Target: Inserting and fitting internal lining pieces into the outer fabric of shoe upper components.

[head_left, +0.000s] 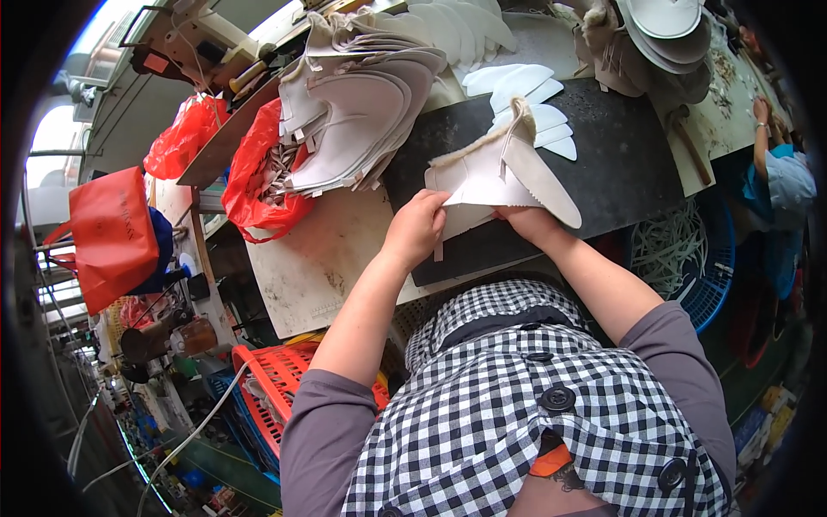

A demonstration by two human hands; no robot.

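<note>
Above a dark work board (pixel 620 155) I hold a pale, fleece-lined boot upper (pixel 482 178), with beige fleece along its top edge and a notched edge on the right flap. My left hand (pixel 419 226) pinches its left lower corner between thumb and fingers. At the lower right edge, my right hand (pixel 530 222) grips the same piece, and most of its fingers are hidden beneath it. Just beyond the upper, several white curved stiffener pieces (pixel 551 116) lie fanned out on the board.
A tall stack of pale uppers (pixel 362 103) stands left of the board, beside a red plastic bag (pixel 267 185) of scraps. More uppers (pixel 680 52) and a hammer (pixel 689 146) are at the right. A blue basket (pixel 719 267) holds white strips. A co-worker's arm (pixel 761 146) shows far right.
</note>
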